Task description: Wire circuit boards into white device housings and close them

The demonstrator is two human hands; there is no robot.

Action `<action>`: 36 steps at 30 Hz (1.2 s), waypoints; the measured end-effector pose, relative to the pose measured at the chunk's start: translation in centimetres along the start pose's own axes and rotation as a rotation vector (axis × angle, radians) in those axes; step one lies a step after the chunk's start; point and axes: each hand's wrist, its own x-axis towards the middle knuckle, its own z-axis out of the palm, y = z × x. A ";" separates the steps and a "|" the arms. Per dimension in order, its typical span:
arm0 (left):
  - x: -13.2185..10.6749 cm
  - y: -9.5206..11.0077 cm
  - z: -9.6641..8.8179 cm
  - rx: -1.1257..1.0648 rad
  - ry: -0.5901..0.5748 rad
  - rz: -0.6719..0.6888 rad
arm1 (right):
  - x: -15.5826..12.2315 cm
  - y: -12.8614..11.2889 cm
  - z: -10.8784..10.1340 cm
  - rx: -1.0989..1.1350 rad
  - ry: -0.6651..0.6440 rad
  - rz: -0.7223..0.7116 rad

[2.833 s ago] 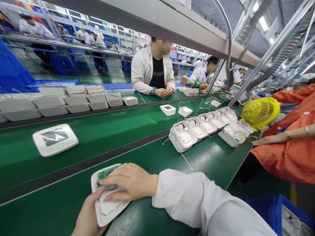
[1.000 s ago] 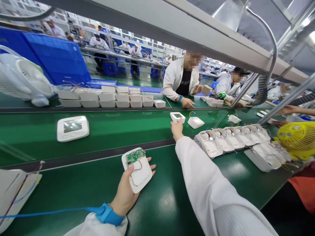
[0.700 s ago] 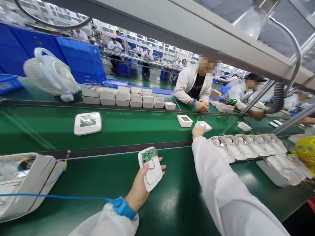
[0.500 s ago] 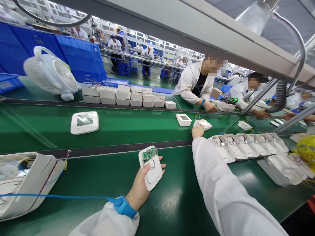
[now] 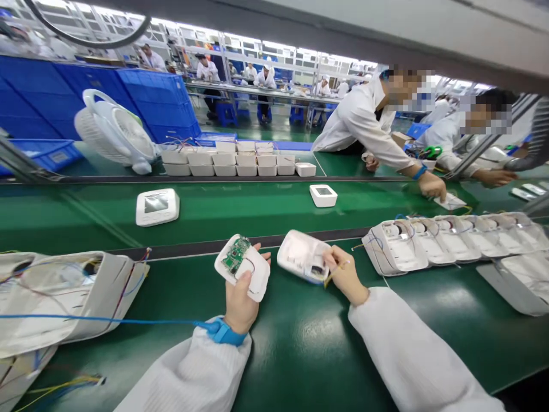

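Note:
My left hand (image 5: 243, 300) grips a white plastic housing (image 5: 258, 281) with a green circuit board (image 5: 235, 256) at its upper left, thumb across its open back. To the right, my right hand (image 5: 343, 272) pinches the right end of a white housing shell (image 5: 300, 252), its hollow side facing up. A dark round part and yellow and blue wires show in that shell near my fingers. The two pieces are close together but apart, above the green bench (image 5: 309, 343). A blue wrist strap (image 5: 223, 332) with a cord is around my left wrist.
Stacked shells with wires (image 5: 64, 292) stand at left, and a row of wired shells (image 5: 429, 246) at right. On the green belt (image 5: 240, 206) lie two display units (image 5: 158, 207) (image 5: 323, 195). A co-worker's hand (image 5: 431, 186) touches another shell (image 5: 450, 201). Beyond are a fan (image 5: 114, 131) and stacked white shells (image 5: 223, 163).
My right hand has brought the shell from the belt back toward my left hand. The left-hand housing has shifted up and left. A co-worker's arm now reaches right over the belt.

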 end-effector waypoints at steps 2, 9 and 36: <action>-0.4 0.1 0.1 0.001 -0.015 0.004 | -2.1 -0.7 -0.8 0.013 -0.171 -0.023; -3.8 0.2 1.5 0.020 -0.208 -0.205 | -3.3 -2.1 -4.6 0.056 -0.316 -0.056; -4.5 0.4 2.1 -0.038 -0.450 -0.411 | -3.3 -8.1 -0.8 0.451 -0.685 0.193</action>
